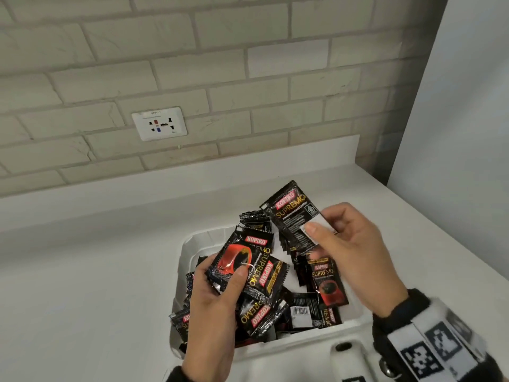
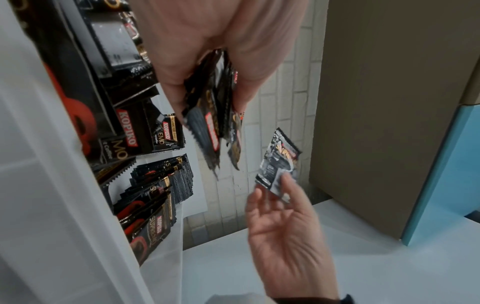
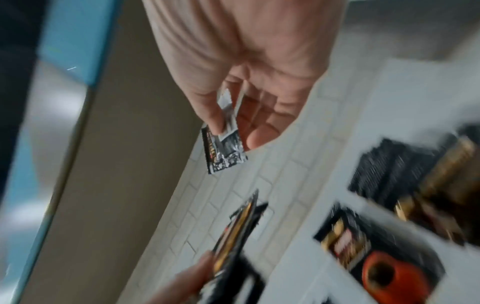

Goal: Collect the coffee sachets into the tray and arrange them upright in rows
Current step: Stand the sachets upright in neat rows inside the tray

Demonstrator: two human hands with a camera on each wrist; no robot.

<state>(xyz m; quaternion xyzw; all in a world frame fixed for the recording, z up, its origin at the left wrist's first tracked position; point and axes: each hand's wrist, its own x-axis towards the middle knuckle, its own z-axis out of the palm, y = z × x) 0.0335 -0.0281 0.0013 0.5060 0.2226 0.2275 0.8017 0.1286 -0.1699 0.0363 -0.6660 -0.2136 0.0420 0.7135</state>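
A white tray (image 1: pixel 190 244) on the counter holds a loose heap of black and red Kopiko coffee sachets (image 1: pixel 329 285). My left hand (image 1: pixel 217 296) grips a small stack of sachets (image 1: pixel 245 268) above the tray's left side, thumb on the top one. In the left wrist view that stack (image 2: pixel 213 123) hangs from the fingers. My right hand (image 1: pixel 349 249) pinches one sachet (image 1: pixel 294 216) by its lower end, held up over the tray's far right. The right wrist view, blurred, shows this sachet (image 3: pixel 224 148) between thumb and finger. A row of upright sachets (image 2: pixel 166 181) stands in the tray.
The white counter (image 1: pixel 91 285) meets a brick-tiled wall with a power socket (image 1: pixel 159 123) at the back. A white panel (image 1: pixel 462 106) rises at the right. A tall beige and blue cabinet (image 2: pixel 389 123) stands beyond the counter's end.
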